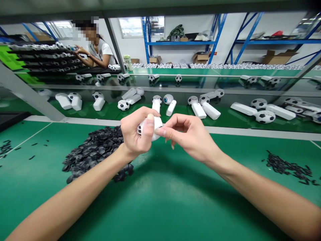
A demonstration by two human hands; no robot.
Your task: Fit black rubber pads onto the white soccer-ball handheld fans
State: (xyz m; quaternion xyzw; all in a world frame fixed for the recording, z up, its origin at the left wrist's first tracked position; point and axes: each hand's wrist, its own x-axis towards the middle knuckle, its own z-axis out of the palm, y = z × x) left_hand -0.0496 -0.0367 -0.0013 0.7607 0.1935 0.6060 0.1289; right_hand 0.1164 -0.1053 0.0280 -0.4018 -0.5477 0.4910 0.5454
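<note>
Foreground: green surface (160,201), cropped below. Beyond, at least 2 blue racks (180,43) hold mixed goods, the right 1 cut off. At far left, stacked black trays (27,53) contain rows of ball-patterned units, beside a co-worker (100,53). At right, an open cardboard box (278,57) hides its contents. A heap of black pieces (92,152), uncountable, lies partly behind the left arm. 2 hands: the left hand (136,132) is closed around 1 white part (157,122), mostly covered, above the surface; the right hand (192,134) pinches its right edge, anything between the fingertips being hidden. Smallest: black strips (288,165) in 2 groups, left and right, the left group cropped.
</note>
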